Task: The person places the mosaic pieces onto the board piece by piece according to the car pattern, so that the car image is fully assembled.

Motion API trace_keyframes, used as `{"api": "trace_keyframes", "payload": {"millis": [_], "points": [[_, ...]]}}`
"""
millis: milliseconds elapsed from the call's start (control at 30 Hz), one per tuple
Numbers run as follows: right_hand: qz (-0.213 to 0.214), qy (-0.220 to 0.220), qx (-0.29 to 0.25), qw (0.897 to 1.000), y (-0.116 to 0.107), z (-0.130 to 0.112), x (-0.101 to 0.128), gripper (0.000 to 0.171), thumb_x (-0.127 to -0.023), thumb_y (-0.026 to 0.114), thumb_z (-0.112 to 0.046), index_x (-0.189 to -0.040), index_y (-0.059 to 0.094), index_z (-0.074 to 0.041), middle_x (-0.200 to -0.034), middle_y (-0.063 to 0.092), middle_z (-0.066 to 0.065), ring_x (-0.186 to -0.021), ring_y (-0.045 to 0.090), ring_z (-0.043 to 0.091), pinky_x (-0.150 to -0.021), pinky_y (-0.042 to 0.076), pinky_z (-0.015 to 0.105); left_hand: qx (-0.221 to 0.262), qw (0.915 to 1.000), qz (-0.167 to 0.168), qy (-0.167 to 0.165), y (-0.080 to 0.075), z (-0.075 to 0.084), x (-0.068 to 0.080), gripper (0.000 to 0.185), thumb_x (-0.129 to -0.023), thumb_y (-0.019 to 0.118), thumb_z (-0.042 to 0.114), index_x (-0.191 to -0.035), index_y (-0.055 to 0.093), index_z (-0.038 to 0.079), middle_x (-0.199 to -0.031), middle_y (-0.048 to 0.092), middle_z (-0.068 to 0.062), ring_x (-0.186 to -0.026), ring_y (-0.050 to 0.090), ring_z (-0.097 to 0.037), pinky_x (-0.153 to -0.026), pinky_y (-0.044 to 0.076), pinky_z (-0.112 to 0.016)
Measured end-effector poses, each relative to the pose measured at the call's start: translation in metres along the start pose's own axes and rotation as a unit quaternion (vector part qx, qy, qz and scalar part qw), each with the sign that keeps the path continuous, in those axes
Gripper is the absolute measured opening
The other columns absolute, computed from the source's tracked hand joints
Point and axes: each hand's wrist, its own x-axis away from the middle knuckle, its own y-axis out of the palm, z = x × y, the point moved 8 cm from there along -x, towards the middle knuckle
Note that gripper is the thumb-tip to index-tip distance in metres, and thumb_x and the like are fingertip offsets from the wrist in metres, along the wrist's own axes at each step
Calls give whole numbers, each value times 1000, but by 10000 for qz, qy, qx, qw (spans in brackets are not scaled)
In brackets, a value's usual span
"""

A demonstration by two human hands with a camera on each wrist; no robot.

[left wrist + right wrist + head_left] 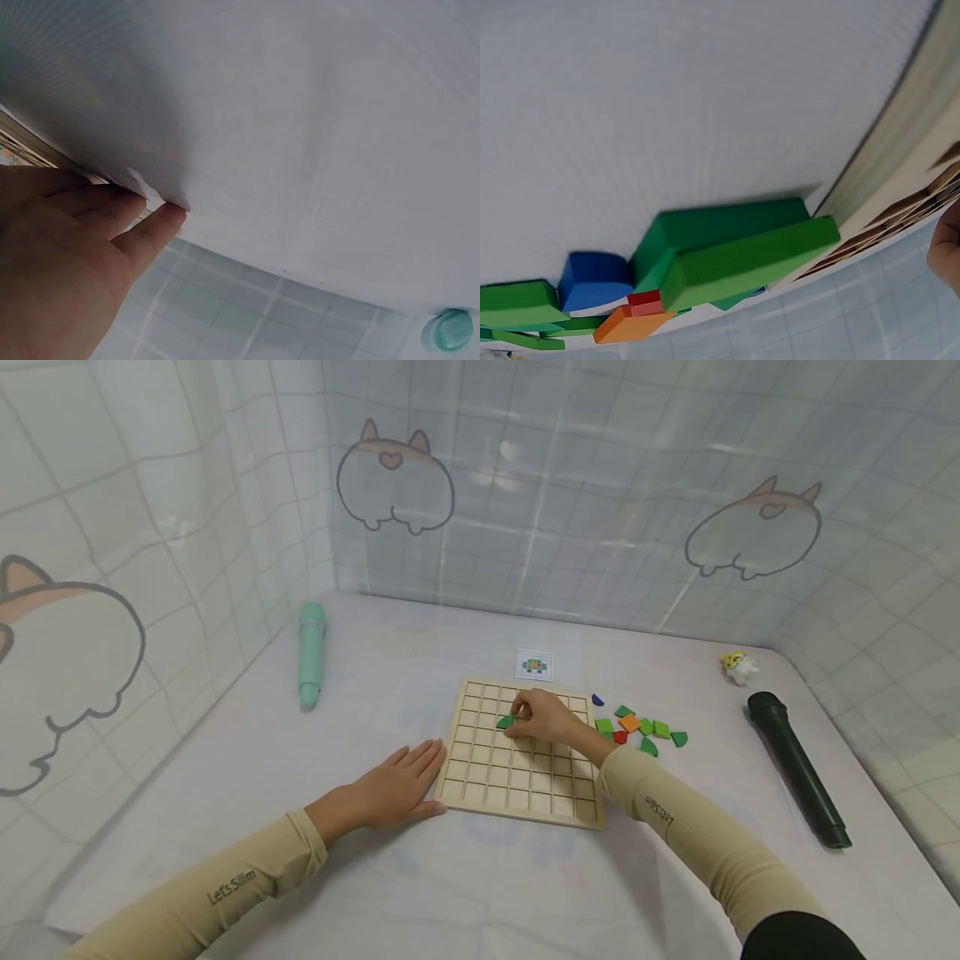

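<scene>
One small green piece point(506, 722) is pinched between the thumb and fingers of the right hand point(547, 716), at the far half of the gridded wooden board point(477, 772); whether it touches the board I cannot tell. The left hand point(396, 787) lies flat at the board's left edge, gripping nothing. The piece looks light, stiff and smooth, best pinched by its edges

Left hand point(396, 787) flat, right hand point(547, 718) curled
</scene>
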Motion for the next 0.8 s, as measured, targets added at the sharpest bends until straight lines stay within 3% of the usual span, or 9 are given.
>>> {"api": "trace_keyframes", "payload": {"millis": [400,633,800], "points": [[299,-226,137,9992,-16,1,8,34,-82,77,-22,-104,64,0,-90,56,9,-76,50,20,-65,44,32,33,10000,13,-1,2,-3,-2,77,-99,44,46,-146,20,-10,-152,17,-25,-140,14,-35,-108,19,-53],[581,-118,35,9982,-38,23,24,29,-84,75,-18,-104,65,1,-88,54,9,-74,48,21,-64,43,34,36,10000,-17,-9,2,-3,-2,77,-99,44,46,-146,20,-10,-152,16,-24,-141,14,-35,-109,19,-52],[681,112,-87,9976,-56,44,42,31,-84,74,-19,-107,64,1,-90,54,9,-79,48,23,-70,43,37,26,10000,-16,6,2,-2,-2,78,-99,44,47,-146,20,-10,-152,16,-24,-141,14,-35,-109,19,-53]]}}
